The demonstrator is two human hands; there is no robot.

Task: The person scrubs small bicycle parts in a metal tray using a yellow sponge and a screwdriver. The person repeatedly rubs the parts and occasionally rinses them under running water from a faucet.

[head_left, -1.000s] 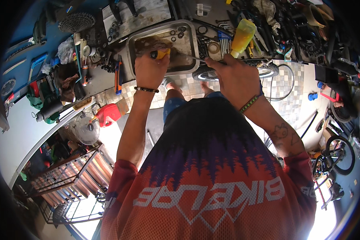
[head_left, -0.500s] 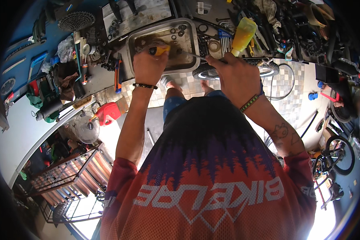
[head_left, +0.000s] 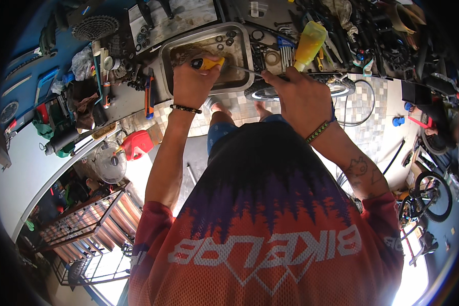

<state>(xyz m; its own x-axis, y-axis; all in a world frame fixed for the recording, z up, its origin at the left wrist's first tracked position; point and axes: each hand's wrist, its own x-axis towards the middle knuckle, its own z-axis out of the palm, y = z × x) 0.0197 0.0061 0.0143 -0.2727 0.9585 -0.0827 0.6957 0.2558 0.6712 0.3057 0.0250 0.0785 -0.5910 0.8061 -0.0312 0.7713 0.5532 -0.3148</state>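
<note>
Over the metal tray (head_left: 250, 48), my left hand (head_left: 193, 84) is closed around the yellow-and-black handle (head_left: 212, 63) of what looks like a screwdriver. A thin metal shaft (head_left: 246, 70) runs from beside that handle to my right hand (head_left: 307, 99). The right thumb and fingers are closed at the shaft's far end; whether they also hold something small is hidden. Dark liquid and several small rings (head_left: 231, 34) lie in the tray. A bottle of yellow liquid (head_left: 311, 43) is just beyond my right hand.
Below the bench edge is a bicycle wheel (head_left: 344, 87). Wrenches (head_left: 287, 53), an orange-and-blue cutter (head_left: 149, 97) and a cassette (head_left: 96, 27) lie on the crowded bench. At the left stand a fan (head_left: 110, 163) and a red jug (head_left: 137, 144).
My left hand and the yellow handle have shifted slightly right, toward my right hand. The right hand has stayed nearly still.
</note>
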